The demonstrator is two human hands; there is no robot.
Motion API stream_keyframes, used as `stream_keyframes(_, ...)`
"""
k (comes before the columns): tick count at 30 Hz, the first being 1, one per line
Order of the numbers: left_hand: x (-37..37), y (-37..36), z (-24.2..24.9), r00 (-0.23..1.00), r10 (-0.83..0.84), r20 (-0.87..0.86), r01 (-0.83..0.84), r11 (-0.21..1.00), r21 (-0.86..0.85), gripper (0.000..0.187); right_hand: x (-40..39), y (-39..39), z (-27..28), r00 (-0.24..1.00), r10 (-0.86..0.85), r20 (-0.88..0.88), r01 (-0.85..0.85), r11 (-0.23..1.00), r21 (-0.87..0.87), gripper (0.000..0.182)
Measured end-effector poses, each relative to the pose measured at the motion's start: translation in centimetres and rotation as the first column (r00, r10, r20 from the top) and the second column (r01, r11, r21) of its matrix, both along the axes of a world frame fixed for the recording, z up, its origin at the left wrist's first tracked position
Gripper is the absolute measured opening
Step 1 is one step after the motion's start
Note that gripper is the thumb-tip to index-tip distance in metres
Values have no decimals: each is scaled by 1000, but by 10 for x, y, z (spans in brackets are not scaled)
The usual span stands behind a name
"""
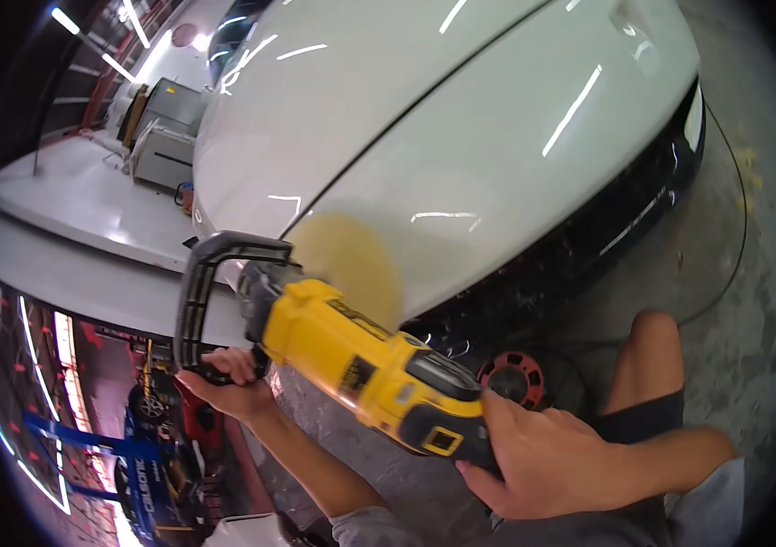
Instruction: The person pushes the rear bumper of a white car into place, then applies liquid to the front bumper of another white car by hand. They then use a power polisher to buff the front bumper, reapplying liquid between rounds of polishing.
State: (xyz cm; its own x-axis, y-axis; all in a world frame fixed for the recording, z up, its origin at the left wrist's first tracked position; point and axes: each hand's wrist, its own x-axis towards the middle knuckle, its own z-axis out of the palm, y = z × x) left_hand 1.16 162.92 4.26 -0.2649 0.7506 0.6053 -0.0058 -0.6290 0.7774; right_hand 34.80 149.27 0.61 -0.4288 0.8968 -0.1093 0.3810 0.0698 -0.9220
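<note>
A yellow and black power polisher [342,351] lies across the middle of the view, held by both hands. My left hand [228,387] is closed around the lower end of its black D-shaped handle [196,296]. My right hand [547,456] wraps the black rear grip, with some fingers hidden behind the tool body. At the front, the round yellow polishing pad [351,260] is blurred and appears to rest against the white car body panel [479,201], over the dark panel seam [388,137]. Light streaks reflect off the glossy panel.
Black lower trim [579,242] edges the car. A dark cord [745,219] curves over the grey concrete floor [761,365]. Below the car is a red ring-shaped object [511,378], near my bent knee [657,337]. Grey cabinets [167,137] and a blue vehicle part [146,488] are at left.
</note>
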Motion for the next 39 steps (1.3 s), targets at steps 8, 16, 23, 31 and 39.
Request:
stream_keyframes(8, 32, 7, 29, 988, 151, 21, -149, 985, -87, 62, 31, 7, 26, 996, 88, 12, -89, 970, 228, 54)
stream_keyframes(16, 77, 7, 34, 992, 121, 48, -113, 985, -133, 64, 69, 3, 35, 996, -13, 89, -12, 961, 276, 43)
stream_keyframes(23, 123, 11, 39, 997, 78, 6, -77, 988, -131, 64, 104, -5, 38, 999, -8, 53, 1, 990, 139, 34)
stream_keyframes(31, 144, 16, 38, 1000, 8, -14, -10, 993, -114, 65, 116, -12, 35, 991, -59, 116, 35, 980, 195, 35)
stream_keyframes(39, 83, 8, 36, 985, 171, -29, -173, 981, -84, 60, 76, 19, 3, 999, 42, -33, -35, 982, 185, 36)
